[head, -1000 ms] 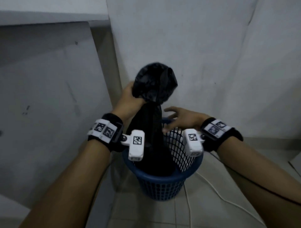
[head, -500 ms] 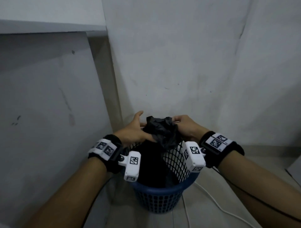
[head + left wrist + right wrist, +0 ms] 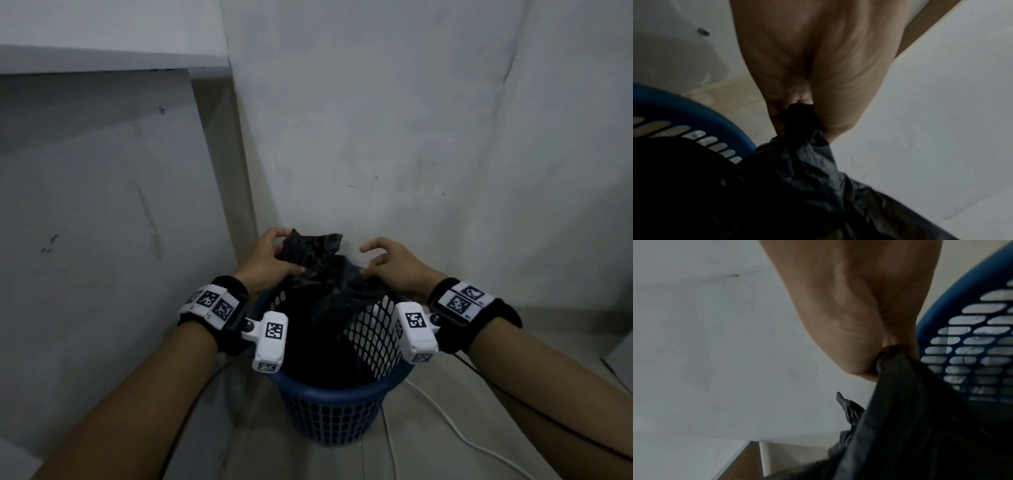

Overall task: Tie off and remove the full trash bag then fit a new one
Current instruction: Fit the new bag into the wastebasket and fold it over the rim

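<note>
Below, floor: pale tiled floor [image 3: 428,455], dim light, with a thin white cable [image 3: 455,431] trailing across it to the right of the bin.
Room: a corner of plain white painted walls [image 3: 411,120]; on the left a large white panel [image 3: 96,222] stands under a white shelf edge [image 3: 113,58], with a small screw head showing in the panel.
Bin: round blue plastic mesh wastebasket [image 3: 329,414] standing upright on the floor, close to the corner, between the two forearms.
Bag: crumpled black plastic trash bag [image 3: 318,270] sitting inside the wastebasket, its loose top bunched above the rim at the far side; part of the mesh wall on the right shows bare, with no film over it.
Left hand: left hand [image 3: 270,260] curls its fingers and thumb round the bunched upper left part of the bag; the left wrist view shows black film [image 3: 799,113] pinched tight in the fold of the left hand [image 3: 813,53], beside the blue rim [image 3: 701,116].
Right hand: right hand [image 3: 394,263] pinches the bag's right side low down at the thumb, while its upper fingers are bent and spread in the air, apart from the film; the right wrist view shows the right hand [image 3: 855,305] with a black fold [image 3: 892,356] caught in its grip, next to the mesh wall [image 3: 972,340].
Wrists: black straps with white marker-printed blocks [image 3: 270,339] on both wrists.
</note>
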